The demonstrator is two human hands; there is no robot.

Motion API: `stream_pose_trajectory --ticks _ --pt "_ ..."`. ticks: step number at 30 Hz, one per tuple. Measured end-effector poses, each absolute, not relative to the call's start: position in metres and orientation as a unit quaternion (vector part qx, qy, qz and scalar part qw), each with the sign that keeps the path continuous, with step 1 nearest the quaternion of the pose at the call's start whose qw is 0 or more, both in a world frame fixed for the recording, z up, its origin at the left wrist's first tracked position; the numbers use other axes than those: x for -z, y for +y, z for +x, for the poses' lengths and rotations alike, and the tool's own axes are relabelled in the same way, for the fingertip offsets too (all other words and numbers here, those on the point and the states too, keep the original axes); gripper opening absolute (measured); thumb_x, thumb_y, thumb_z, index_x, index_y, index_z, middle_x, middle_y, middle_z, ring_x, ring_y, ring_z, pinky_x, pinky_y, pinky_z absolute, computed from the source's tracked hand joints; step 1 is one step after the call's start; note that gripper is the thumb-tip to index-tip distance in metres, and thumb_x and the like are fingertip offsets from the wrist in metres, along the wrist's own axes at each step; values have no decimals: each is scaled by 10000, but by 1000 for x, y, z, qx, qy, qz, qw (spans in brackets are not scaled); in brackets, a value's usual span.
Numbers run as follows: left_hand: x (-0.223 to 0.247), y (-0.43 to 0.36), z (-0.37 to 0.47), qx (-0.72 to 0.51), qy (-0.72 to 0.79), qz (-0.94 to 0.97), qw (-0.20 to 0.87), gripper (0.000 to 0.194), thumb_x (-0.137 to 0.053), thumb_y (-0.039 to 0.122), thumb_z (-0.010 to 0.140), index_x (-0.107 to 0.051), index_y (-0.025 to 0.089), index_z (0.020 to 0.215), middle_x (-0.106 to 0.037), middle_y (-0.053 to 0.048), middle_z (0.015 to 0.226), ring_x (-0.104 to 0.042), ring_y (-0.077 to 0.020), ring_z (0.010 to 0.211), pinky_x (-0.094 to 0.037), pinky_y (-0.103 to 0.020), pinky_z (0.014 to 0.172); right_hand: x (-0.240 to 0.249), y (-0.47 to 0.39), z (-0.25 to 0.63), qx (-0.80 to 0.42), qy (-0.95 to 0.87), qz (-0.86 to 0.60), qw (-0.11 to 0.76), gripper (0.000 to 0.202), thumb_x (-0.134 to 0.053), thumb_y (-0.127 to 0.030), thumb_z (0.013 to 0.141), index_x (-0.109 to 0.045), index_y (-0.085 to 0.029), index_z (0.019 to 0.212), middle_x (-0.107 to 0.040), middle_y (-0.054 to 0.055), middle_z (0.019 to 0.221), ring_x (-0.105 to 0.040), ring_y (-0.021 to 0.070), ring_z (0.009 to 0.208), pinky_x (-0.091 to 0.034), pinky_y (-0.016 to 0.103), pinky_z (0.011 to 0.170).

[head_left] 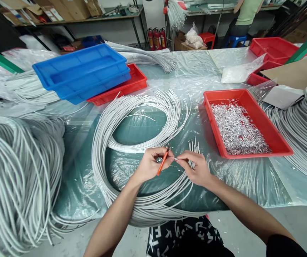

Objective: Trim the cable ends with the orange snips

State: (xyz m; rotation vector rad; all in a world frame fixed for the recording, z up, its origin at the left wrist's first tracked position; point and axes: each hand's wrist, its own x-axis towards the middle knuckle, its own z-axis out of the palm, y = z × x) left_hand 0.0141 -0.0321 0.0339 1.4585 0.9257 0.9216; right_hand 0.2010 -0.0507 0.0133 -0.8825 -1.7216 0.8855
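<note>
My left hand (153, 164) is closed around a slim orange-handled tool (163, 163) with a thin dark tip pointing up and away. Its exact kind is unclear. A small shiny piece shows inside the curl of its fingers. My right hand (197, 169) is closed in a pinch on the thin whitish end of a cable (176, 159), and the fingertips of both hands nearly meet there. Beneath and around the hands lies a large coil of light grey cables (101, 157), with several loose ends standing up just behind my right hand.
Right of the coil, a red tray (252, 156) holds many small shiny metal pieces (236, 128). A blue tray (80, 71) rests over a red one (137, 80) at the back left. More cable bundles (14, 178) flank both sides. Another person (246, 14) sits far behind.
</note>
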Motion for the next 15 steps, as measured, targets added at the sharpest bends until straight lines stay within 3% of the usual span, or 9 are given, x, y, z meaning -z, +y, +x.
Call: stream_pose_trajectory --ticks 4,10,15 --pt "-34 -32 15 -376 383 614 579 109 -743 200 768 -675 116 752 -550 29 577 -451 -65 532 -374 -178 537 -14 -49 203 -351 -722 -354 479 167 -546 -198 937 -643 -175 803 -564 2 636 -475 116 552 -362 251 534" --pt "-37 -32 15 -362 377 602 603 155 -742 223 779 -651 114 718 -546 26 555 -463 -66 497 -377 -181 512 -15 -48 206 -472 -680 -350 439 257 -519 -298 962 -662 -166 794 -571 -7 603 -517 111 542 -376 235 521" --pt "-37 -33 17 -375 382 588 606 144 -753 233 771 -680 112 741 -561 18 568 -493 -69 492 -389 -181 506 -13 -49 203 -522 -624 -357 459 274 -593 -367 922 -640 -165 743 -551 -18 578 -499 108 527 -383 231 513"
